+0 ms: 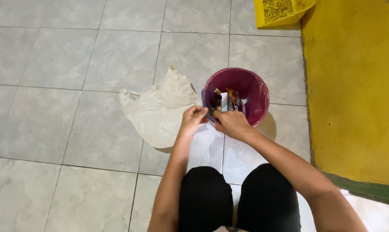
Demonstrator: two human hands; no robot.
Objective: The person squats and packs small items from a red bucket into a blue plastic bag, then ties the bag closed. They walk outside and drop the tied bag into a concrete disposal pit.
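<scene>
Two hands meet at the near rim of the small maroon bin (251, 88); our left hand (192, 120) is curled with its fingertips pinched on the rim edge, where a sliver of blue shows, and our right hand (231, 123) is closed beside it, knuckles up, gripping the same edge, though we cannot tell whether the thing between the fingers is a liner's lip or the bin's own rim; the bin stands upright on the grey tiled floor (52, 86), close to the yellow wall (353, 86) on the right side of the floor; inside it we see a few crumpled wrappers (233, 99), orange, dark and white, lying against the near wall of the bin, so we judge the contents not yet taken out; a white plastic bag (160, 111) lies flat and slack on the tiles just left of the bin, its edge touching or nearly touching the bin's side, with nothing visibly inside it, so whatever is meant for it looks still to come; at the far right corner of the floor a yellow dustpan (284, 10) leans by the wall, well apart from both hands; our knees in black fill the near edge.
</scene>
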